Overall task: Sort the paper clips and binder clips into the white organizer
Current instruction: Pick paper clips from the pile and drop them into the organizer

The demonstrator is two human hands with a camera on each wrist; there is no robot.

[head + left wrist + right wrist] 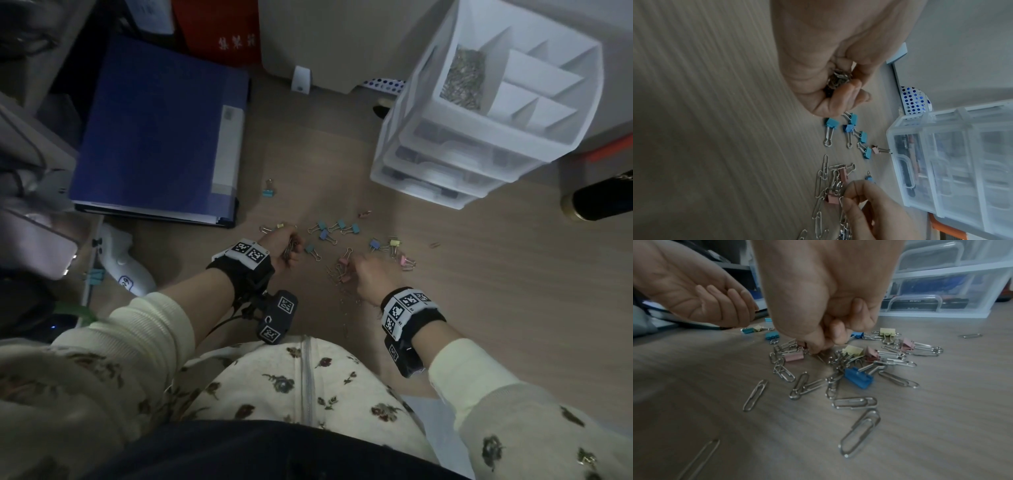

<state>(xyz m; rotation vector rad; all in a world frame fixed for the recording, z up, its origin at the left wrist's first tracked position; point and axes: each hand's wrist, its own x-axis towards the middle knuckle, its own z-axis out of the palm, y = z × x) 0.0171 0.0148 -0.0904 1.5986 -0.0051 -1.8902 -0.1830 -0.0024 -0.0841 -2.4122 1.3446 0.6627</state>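
My left hand grips a bunch of silver paper clips in its curled fingers, held just above the wooden table. My right hand reaches down into the pile, and its thumb and forefinger pinch one paper clip. Loose paper clips lie around and in front of that hand. Coloured binder clips in blue, pink and yellow are scattered between and beyond both hands. The white organizer stands at the far right on clear drawers; one top compartment holds a heap of paper clips.
A blue binder lies at the far left, with one blue binder clip beside it. A white controller and a phone sit at the left edge. A black cylinder lies at the right.
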